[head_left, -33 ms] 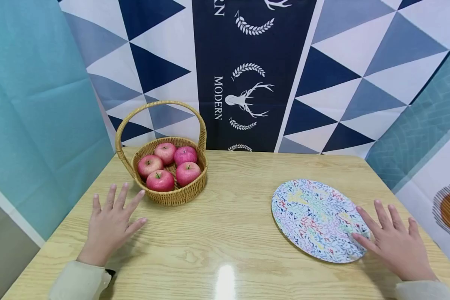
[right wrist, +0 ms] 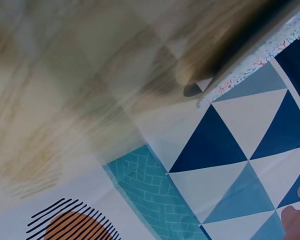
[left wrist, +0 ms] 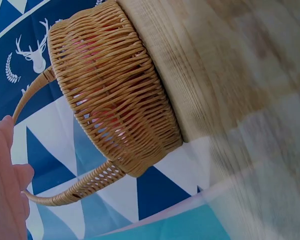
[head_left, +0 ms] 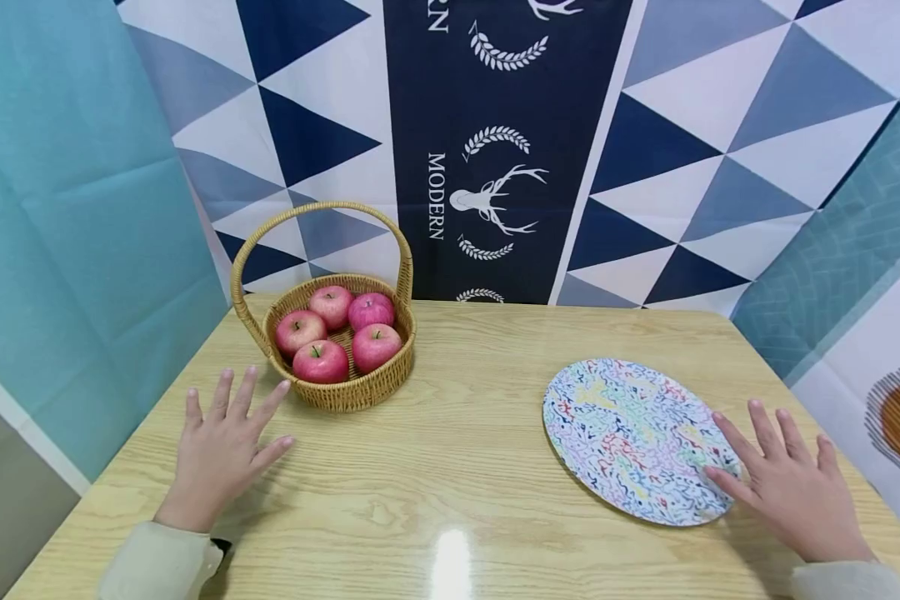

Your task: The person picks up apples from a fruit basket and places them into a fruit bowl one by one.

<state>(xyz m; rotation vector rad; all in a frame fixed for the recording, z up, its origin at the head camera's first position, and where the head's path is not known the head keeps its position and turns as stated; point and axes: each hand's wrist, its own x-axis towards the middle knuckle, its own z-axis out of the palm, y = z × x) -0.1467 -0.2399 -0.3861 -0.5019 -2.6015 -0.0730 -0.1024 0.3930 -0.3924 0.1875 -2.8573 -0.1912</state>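
Note:
A woven wicker basket (head_left: 356,392) with a tall arched handle stands at the table's back left. Several red apples (head_left: 321,361) lie in it; in the left wrist view the weave of the basket (left wrist: 110,90) mostly hides them. My left hand (head_left: 221,450) hovers in front of the basket with fingers spread, holding nothing. At the right is a flat round disc (head_left: 637,442) with a multicoloured squiggle pattern, seen nearly edge-on in the right wrist view. My right hand (head_left: 795,483) is spread beside its right edge; thumb and forefinger overlap the rim, and whether they touch it I cannot tell.
The wooden table (head_left: 457,467) reaches back to a wall hanging (head_left: 510,150) with triangles and deer heads. Teal cloth (head_left: 67,208) borders the left side. Bare wood lies between the basket and the disc, with a bright light reflection near the front.

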